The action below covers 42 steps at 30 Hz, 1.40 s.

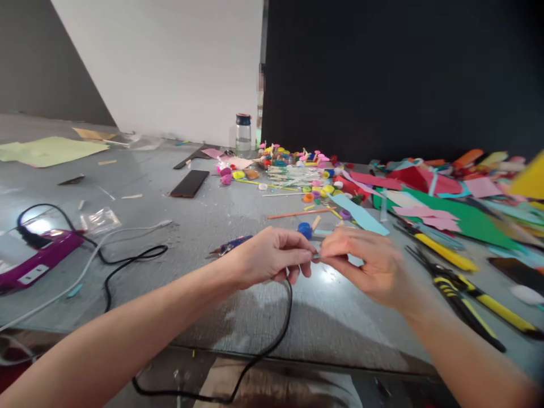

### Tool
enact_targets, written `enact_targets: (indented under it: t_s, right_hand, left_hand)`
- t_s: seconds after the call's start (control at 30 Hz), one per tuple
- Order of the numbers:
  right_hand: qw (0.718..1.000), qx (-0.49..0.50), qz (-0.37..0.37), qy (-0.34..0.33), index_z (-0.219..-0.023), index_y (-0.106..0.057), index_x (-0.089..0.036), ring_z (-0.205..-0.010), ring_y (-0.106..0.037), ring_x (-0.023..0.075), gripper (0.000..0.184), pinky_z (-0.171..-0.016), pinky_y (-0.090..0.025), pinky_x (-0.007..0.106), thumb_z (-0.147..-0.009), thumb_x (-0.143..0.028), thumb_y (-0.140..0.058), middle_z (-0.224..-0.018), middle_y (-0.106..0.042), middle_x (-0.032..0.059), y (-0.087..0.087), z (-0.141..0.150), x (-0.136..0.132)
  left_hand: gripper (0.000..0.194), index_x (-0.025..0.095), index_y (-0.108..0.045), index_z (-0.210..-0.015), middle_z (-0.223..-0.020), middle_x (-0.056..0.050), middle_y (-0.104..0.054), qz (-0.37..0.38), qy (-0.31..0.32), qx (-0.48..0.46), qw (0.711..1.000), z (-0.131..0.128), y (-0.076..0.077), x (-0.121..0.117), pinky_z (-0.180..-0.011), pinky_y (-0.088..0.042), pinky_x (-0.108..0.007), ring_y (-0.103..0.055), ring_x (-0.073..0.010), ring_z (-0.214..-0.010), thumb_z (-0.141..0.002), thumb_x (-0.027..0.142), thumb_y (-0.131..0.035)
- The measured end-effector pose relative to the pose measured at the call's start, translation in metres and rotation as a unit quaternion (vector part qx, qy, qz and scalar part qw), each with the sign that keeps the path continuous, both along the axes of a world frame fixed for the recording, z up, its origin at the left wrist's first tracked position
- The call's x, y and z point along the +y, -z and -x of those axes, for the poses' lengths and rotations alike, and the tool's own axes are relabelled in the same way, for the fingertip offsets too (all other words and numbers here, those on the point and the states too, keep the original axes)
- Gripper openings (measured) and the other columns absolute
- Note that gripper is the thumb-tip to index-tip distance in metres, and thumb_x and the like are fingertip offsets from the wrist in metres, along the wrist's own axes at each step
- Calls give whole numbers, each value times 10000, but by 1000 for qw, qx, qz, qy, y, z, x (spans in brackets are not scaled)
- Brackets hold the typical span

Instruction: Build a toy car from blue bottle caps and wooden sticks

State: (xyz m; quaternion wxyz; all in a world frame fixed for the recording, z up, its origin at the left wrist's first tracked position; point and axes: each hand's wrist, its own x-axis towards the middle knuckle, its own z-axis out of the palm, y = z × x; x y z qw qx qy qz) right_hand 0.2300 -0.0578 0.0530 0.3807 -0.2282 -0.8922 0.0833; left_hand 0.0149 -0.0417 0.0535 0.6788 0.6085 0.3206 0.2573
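Over the front middle of the table (pixel 263 317), both hands meet at the fingertips. My left hand (pixel 283 255) pinches one end of a small light-blue strip (pixel 315 256), which looks like paper. The other end is between the thumb and fingers of my right hand (pixel 361 258); most of the strip is hidden by the fingers. Behind my left wrist lies a blue glue gun (pixel 233 245), partly covered, with a black cord (pixel 284 334) running toward the table's front edge. Just beyond the fingertips sits a blue cap (pixel 304 229), and a light-blue paper piece (pixel 361 214) lies past my right hand.
Pliers with yellow-black handles (pixel 457 300) and a yellow cutter (pixel 446 252) lie right. Coloured paper sheets (pixel 459 209) pile behind them. Small caps and sticks (pixel 293 175) crowd the back, near a bottle (pixel 243 136). A phone (pixel 190 184) and purple power strip (pixel 46 260) are left.
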Motion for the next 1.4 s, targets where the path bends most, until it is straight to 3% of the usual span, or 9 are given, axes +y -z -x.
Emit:
enact_targets:
  t_s: [0.17,0.3,0.63,0.83,1.0,1.13,1.23,1.4]
  right_hand:
    - [998,48,-10,34,-909,-650,-199,-765,-642,160,134,-713,-521,330,-925,-71,-617,-816,-686,21,1,-20,4]
    - [995,83,-7,46,-922,-645,-208,-763,-638,164,143,-702,-525,338,-912,-65,-636,-823,-679,22,2,-34,0]
    - [987,118,64,92,-947,-606,-213,-758,-617,132,143,-646,-486,284,-912,-87,-664,-830,-648,3,14,-45,-10]
    - [992,85,29,93,-947,-603,-167,-772,-617,104,155,-662,-493,231,-905,-21,-634,-826,-668,17,13,-48,-12]
    - [994,72,20,78,-939,-605,-149,-783,-609,124,155,-678,-503,264,-900,0,-622,-841,-675,48,14,-50,-12]
    - [995,76,25,54,-951,-622,-128,-771,-608,132,152,-665,-501,280,-892,12,-626,-831,-667,61,15,-52,-10]
    - [996,75,18,38,-949,-631,-118,-773,-614,142,153,-666,-503,295,-887,22,-629,-818,-671,70,15,-53,-10]
    - [997,66,6,43,-919,-634,-119,-762,-606,138,154,-651,-494,292,-879,31,-631,-821,-671,73,14,-52,-11]
  left_hand:
    - [83,140,-649,-824,-642,25,-629,-46,-23,9,999,-29,-7,8,-380,-289,-149,-511,-51,-451,-865,179,-589]
    - [134,143,-658,-785,-660,34,-612,-127,-23,5,992,-43,-9,6,-454,-377,-149,-508,-39,-486,-887,169,-575]
    - [154,202,-708,-890,-701,50,-653,-317,-65,66,944,-52,-1,-7,-542,-436,-165,-575,-59,-569,-929,129,-578]
    - [153,192,-708,-914,-701,58,-676,-400,-67,76,911,-55,1,-5,-555,-441,-160,-581,-49,-557,-906,73,-612]
    - [191,214,-727,-939,-728,47,-685,-357,-43,81,929,-54,-1,-4,-560,-453,-155,-597,-63,-595,-920,87,-586]
    - [234,252,-751,-1001,-741,40,-680,-191,-4,72,979,-52,-5,-2,-539,-464,-147,-582,-64,-580,-955,155,-544]
    - [235,241,-771,-982,-712,32,-660,-91,17,60,994,-52,-7,-1,-506,-448,-142,-545,-59,-544,-951,184,-546]
    - [250,239,-782,-962,-710,34,-644,-79,15,54,995,-50,-6,-2,-511,-454,-136,-560,-52,-549,-937,158,-547]
